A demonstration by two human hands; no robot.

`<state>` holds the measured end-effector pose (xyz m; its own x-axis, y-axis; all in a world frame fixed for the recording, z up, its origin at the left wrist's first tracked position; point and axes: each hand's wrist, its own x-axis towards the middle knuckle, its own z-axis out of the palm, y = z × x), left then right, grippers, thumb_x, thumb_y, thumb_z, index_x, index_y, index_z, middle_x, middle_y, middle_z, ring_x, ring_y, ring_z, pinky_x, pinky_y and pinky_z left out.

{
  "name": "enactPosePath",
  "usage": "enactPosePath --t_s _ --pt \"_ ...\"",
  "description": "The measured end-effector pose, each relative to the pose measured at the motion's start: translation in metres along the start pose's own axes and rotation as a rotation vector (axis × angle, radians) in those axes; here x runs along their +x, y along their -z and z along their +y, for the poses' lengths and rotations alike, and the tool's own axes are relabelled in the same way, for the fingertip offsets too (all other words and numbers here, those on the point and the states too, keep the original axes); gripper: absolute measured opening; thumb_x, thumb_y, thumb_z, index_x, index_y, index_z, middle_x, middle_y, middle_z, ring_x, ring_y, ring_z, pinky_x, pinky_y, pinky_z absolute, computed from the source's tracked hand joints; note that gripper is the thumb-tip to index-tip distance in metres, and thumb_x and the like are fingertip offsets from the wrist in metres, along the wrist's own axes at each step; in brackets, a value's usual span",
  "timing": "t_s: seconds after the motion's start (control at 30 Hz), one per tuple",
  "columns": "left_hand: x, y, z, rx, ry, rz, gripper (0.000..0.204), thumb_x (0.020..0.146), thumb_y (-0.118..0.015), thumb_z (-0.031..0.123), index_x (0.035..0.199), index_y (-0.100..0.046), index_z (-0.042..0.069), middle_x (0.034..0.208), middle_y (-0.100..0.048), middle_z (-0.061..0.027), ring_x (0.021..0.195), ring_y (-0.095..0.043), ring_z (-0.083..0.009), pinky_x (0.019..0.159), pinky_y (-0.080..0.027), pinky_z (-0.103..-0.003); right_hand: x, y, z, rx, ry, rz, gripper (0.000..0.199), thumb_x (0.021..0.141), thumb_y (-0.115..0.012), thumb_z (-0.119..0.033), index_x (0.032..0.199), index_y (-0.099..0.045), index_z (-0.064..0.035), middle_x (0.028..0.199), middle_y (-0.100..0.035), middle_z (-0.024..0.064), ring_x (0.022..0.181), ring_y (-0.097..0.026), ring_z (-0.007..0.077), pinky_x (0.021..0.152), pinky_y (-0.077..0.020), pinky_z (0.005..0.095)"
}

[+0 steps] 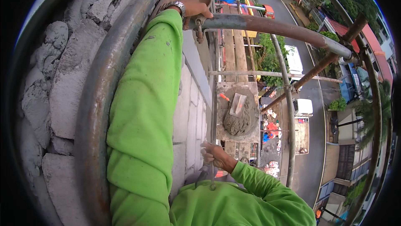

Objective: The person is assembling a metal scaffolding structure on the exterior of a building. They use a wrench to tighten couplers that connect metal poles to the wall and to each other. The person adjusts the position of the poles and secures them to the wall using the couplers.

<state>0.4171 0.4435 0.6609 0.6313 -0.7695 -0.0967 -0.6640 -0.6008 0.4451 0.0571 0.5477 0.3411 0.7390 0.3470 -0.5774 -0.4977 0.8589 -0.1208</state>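
Note:
My left hand (195, 8), with a metal watch at the wrist, reaches far forward and is closed round the end of a scaffold pipe (267, 24) beside a rusty clamp (200, 29). My right hand (218, 157) is low in front of me with its fingers curled, close to the grey block wall (190, 117). What it holds, if anything, I cannot make out. Below and ahead, a mortar board (222, 130) bears a heap of wet mortar (236, 125). A rectangular plastering trowel (238, 104) lies on that mortar, next to an orange-handled tool (224, 97).
Rough blocks with mortar (75, 84) line my left, behind a thick curved pipe (98, 96). Wooden planks (235, 54) run ahead below. Crossing scaffold pipes (288, 100) stand on the right. Far beneath are a road (315, 151) and a white truck (303, 108).

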Motion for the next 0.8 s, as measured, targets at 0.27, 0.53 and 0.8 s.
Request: enactPosePath --t_s 0.27,0.53,0.8 --pt "-0.001 0.001 0.009 -0.048 0.032 -0.028 0.056 0.067 -0.074 0.036 0.100 -0.065 -0.008 0.104 -0.065 -0.0211 0.063 -0.066 -0.0301 0.065 -0.052 -0.041 -0.063 -0.009 0.052 -0.587 0.009 0.060 0.024 0.100 -0.043 -0.032 0.105 -0.047 -0.0081 0.063 -0.040 -0.0021 0.048 -0.031 0.0063 0.041 -0.0250 0.0215" --pt "0.009 0.002 -0.007 0.052 0.031 0.002 0.063 0.064 -0.075 0.042 0.108 -0.065 -0.003 0.109 -0.064 -0.0198 0.092 -0.064 -0.0296 0.083 -0.048 -0.037 -0.025 -0.097 -0.125 -0.255 0.683 -0.038 0.042 0.100 -0.039 -0.041 0.119 -0.047 -0.0044 0.063 -0.035 -0.0030 0.045 -0.024 0.0058 0.040 -0.0224 0.0216" --pt "0.006 0.000 -0.001 -0.008 -0.072 -0.032 0.057 0.067 -0.073 0.039 0.100 -0.064 -0.008 0.102 -0.063 -0.0202 0.076 -0.064 -0.0287 0.050 -0.050 -0.039 -0.037 -0.158 -0.179 -0.426 0.699 -0.203 0.030 0.101 -0.042 -0.030 0.110 -0.051 -0.0039 0.057 -0.026 -0.0071 0.043 -0.022 0.0048 0.039 -0.0206 0.0234"
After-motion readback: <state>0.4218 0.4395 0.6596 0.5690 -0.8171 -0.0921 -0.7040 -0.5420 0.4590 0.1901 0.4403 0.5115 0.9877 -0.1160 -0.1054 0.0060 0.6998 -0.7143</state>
